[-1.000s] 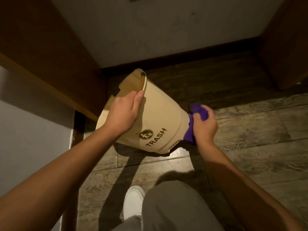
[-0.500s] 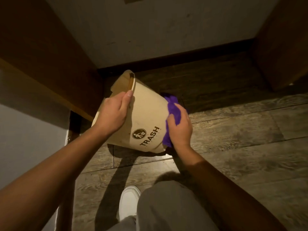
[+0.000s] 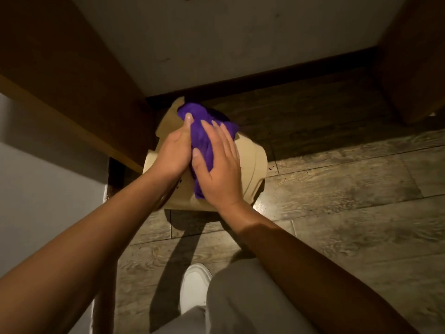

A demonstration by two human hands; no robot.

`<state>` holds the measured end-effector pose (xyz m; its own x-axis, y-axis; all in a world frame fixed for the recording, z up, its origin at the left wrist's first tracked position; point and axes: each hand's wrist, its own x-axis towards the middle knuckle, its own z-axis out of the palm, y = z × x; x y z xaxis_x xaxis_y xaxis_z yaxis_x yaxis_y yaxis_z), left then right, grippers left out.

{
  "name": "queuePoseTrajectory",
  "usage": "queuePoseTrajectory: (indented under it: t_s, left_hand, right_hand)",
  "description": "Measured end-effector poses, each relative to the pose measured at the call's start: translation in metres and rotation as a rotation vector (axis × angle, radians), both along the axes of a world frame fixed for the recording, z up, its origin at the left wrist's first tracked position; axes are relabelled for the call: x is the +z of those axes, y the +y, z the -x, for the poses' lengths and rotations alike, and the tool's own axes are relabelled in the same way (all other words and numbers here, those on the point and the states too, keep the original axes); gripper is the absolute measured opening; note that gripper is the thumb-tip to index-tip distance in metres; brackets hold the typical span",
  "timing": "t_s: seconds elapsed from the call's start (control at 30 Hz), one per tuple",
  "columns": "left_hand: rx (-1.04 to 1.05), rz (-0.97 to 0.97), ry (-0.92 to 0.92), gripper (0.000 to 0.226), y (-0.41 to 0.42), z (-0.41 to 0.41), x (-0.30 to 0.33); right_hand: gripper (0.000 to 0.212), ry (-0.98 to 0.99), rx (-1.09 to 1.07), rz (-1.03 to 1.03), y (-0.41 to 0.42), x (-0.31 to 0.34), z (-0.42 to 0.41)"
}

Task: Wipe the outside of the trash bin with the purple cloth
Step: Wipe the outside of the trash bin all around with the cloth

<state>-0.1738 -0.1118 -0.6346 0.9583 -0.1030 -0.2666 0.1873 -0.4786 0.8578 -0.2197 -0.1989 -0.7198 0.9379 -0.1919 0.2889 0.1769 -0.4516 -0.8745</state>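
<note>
The beige trash bin (image 3: 252, 162) is tilted away from me over the wood floor, its side facing up. My left hand (image 3: 174, 155) grips the bin's upper edge, thumb stretched toward the rim and touching the cloth. The purple cloth (image 3: 202, 136) lies bunched across the bin's side up to the rim. My right hand (image 3: 221, 169) presses flat on the cloth, fingers spread, thumb hooked over its left fold. The bin's printed label is hidden beneath my hands.
A wooden cabinet side (image 3: 72, 75) stands close at the left, another wooden panel (image 3: 414, 56) at the right, and a white wall (image 3: 228, 37) with a dark baseboard behind. My white shoe (image 3: 193, 288) and grey trouser leg (image 3: 252, 300) are just below the bin.
My right hand has slid the cloth from the bin's right side up and across its top face toward the rim. The bin has turned so that the label no longer shows.
</note>
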Motion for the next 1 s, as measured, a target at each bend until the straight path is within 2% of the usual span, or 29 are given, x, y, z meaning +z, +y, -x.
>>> queuePoseTrajectory:
  t_s: [0.07, 0.13, 0.3, 0.37, 0.47, 0.57, 0.67, 0.73, 0.83, 0.9, 1.0]
  left_hand:
    - [0.013, -0.054, -0.009, 0.057, 0.005, -0.003, 0.0]
    - [0.0, -0.069, -0.003, 0.052, 0.012, -0.005, -0.002]
    - [0.054, -0.054, 0.031, 0.051, 0.023, -0.009, -0.006]
    - [0.05, -0.077, 0.011, 0.056, 0.022, -0.009, -0.007]
    - [0.061, -0.109, 0.037, 0.069, 0.024, -0.008, -0.008]
    - [0.159, 0.046, 0.218, 0.07, 0.03, -0.01, -0.006]
    - [0.128, 0.2, 0.362, 0.063, 0.038, -0.004, -0.005]
    - [0.091, 0.226, 0.404, 0.061, 0.04, 0.003, -0.007]
    - [0.075, 0.241, 0.436, 0.06, 0.039, 0.007, -0.01]
    - [0.087, 0.256, 0.451, 0.06, 0.035, 0.009, -0.012]
    - [0.098, 0.332, 0.434, 0.056, 0.026, 0.008, -0.015]
  right_hand:
    - [0.059, 0.014, -0.025, 0.083, -0.004, -0.024, -0.001]
    - [0.056, 0.098, -0.117, 0.069, -0.019, -0.049, 0.0]
    - [0.049, 0.495, -0.348, -0.157, -0.072, -0.092, 0.007]
    - [0.048, 0.581, -0.399, -0.225, -0.086, -0.09, 0.003]
    - [0.046, 0.423, -0.42, -0.223, -0.088, -0.064, -0.003]
    - [0.042, 0.218, -0.277, -0.254, -0.062, -0.03, -0.014]
    - [0.048, 0.187, -0.055, -0.119, -0.029, -0.018, -0.021]
    - [0.051, 0.196, -0.034, -0.074, -0.022, -0.024, -0.021]
    - [0.05, 0.216, -0.093, -0.142, -0.024, -0.027, -0.016]
    - [0.047, 0.23, -0.096, -0.276, -0.021, -0.018, -0.013]
    - [0.045, 0.132, -0.015, -0.384, -0.006, 0.009, -0.016]
